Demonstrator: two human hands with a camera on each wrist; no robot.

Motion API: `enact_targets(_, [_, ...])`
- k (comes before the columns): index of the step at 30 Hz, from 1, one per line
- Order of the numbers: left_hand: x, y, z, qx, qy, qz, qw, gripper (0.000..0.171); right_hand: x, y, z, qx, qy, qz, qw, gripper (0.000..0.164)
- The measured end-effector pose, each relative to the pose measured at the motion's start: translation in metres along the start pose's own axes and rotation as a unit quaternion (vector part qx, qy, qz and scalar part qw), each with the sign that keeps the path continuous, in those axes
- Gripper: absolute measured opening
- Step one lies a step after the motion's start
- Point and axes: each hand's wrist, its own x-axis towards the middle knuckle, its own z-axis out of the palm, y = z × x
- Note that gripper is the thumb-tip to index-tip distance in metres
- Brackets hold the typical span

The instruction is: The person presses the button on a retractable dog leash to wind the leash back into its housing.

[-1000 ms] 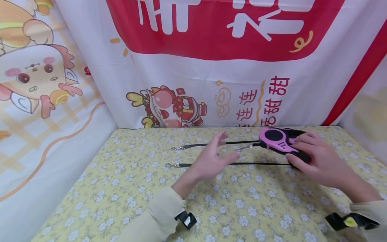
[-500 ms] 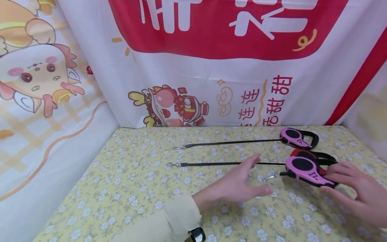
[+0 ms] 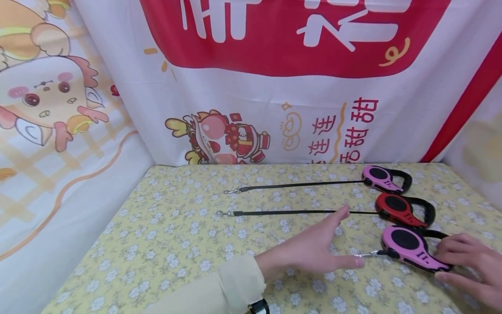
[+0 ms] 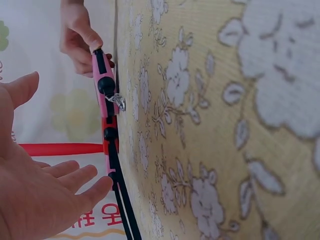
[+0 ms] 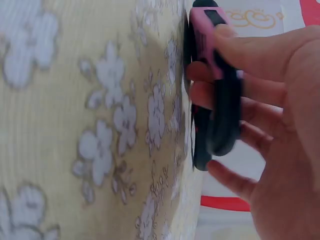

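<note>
Right hand (image 3: 472, 266) lower right, fingers holding nearest pink retractable leash (image 3: 408, 247), left hand (image 3: 313, 249) lower centre, fingers wide, red retractable leash (image 3: 399, 210) at right

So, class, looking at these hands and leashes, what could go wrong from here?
The nearest pink leash, held by the right hand, sits close to the red leash, so a nudge might shift both. In the head view, its metal clip shows near the left hand, which could knock it.
</note>
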Motion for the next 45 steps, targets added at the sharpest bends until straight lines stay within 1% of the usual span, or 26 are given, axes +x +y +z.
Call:
enact_targets(2, [0.001, -0.001, 0.001, 0.007, -0.002, 0.002, 1.0, 0.099, 0.002, 0.002, 0.0, -0.012, -0.016, 0.001, 1.0, 0.028])
enact_targets(3, [0.001, -0.002, 0.0, 0.006, -0.003, 0.002, 1.0, 0.098, 0.002, 0.003, -0.001, -0.022, -0.016, -0.001, 1.0, 0.029])
enact_targets(5, [0.0, -0.003, -0.001, 0.007, 0.003, -0.003, 1.0, 0.097, 0.002, 0.005, 0.0, -0.014, 0.033, -0.018, 0.999, 0.034])
enact_targets(6, [-0.002, -0.003, -0.003, 0.003, 0.008, -0.007, 0.9999, 0.096, 0.003, 0.005, -0.001, 0.002, 0.059, -0.015, 0.998, 0.035])
enact_targets(9, [-0.008, -0.008, -0.01, 0.006, 0.026, -0.015, 0.9995, 0.094, 0.01, 0.004, -0.006, 0.044, 0.135, -0.013, 0.99, 0.039])
enact_targets(10, [-0.011, -0.011, -0.014, 0.013, 0.033, -0.014, 0.9993, 0.093, 0.013, 0.002, -0.008, 0.059, 0.147, 0.0, 0.987, 0.037])
enact_targets(11, [-0.015, -0.014, -0.017, 0.02, 0.041, -0.016, 0.9989, 0.092, 0.016, 0.0, -0.011, 0.069, 0.146, 0.022, 0.987, 0.034])
enact_targets(12, [-0.018, -0.017, -0.021, 0.029, 0.046, -0.011, 0.9985, 0.091, 0.02, -0.002, -0.014, 0.08, 0.139, 0.043, 0.986, 0.029])
enact_targets(14, [-0.025, -0.025, -0.03, 0.043, 0.06, -0.01, 0.9972, 0.088, 0.028, -0.005, -0.021, 0.088, 0.096, 0.092, 0.987, 0.022])
enact_targets(15, [-0.028, -0.029, -0.035, 0.047, 0.069, -0.012, 0.9964, 0.086, 0.032, -0.007, -0.023, 0.094, 0.073, 0.115, 0.986, 0.024])
enact_targets(16, [-0.032, -0.033, -0.041, 0.052, 0.078, -0.015, 0.9955, 0.084, 0.037, -0.007, -0.026, 0.099, 0.048, 0.135, 0.985, 0.03])
enact_targets(18, [-0.04, -0.041, -0.052, 0.053, 0.097, -0.029, 0.9935, 0.08, 0.048, -0.005, -0.031, 0.113, 0.01, 0.161, 0.98, 0.041])
enact_targets(22, [-0.054, -0.059, -0.076, 0.056, 0.124, -0.061, 0.9888, 0.069, 0.066, 0.005, -0.032, 0.13, -0.046, 0.191, 0.972, 0.056])
enact_targets(24, [-0.06, -0.069, -0.088, 0.069, 0.134, -0.072, 0.9859, 0.063, 0.072, 0.011, -0.03, 0.134, -0.067, 0.198, 0.969, 0.058])
enact_targets(27, [-0.066, -0.083, -0.103, 0.103, 0.148, -0.095, 0.9789, 0.051, 0.081, 0.018, -0.027, 0.131, -0.096, 0.19, 0.968, 0.057])
enact_targets(29, [-0.068, -0.091, -0.111, 0.13, 0.158, -0.117, 0.9718, 0.042, 0.086, 0.021, -0.024, 0.125, -0.108, 0.177, 0.97, 0.053])
enact_targets(32, [-0.068, -0.1, -0.12, 0.159, 0.161, -0.152, 0.9621, 0.031, 0.092, 0.023, -0.019, 0.116, -0.124, 0.158, 0.973, 0.049])
enact_targets(34, [-0.068, -0.104, -0.123, 0.175, 0.159, -0.165, 0.9575, 0.029, 0.096, 0.025, -0.016, 0.116, -0.134, 0.151, 0.973, 0.049])
enact_targets(39, [-0.067, -0.112, -0.126, 0.219, 0.147, -0.169, 0.9497, 0.029, 0.101, 0.027, -0.012, 0.112, -0.139, 0.135, 0.975, 0.048])
enact_targets(42, [-0.066, -0.115, -0.127, 0.244, 0.148, -0.169, 0.9434, 0.027, 0.105, 0.026, -0.012, 0.109, -0.138, 0.126, 0.976, 0.044])
enact_targets(45, [-0.064, -0.116, -0.127, 0.259, 0.149, -0.165, 0.9399, 0.023, 0.105, 0.026, -0.014, 0.11, -0.137, 0.123, 0.977, 0.041])
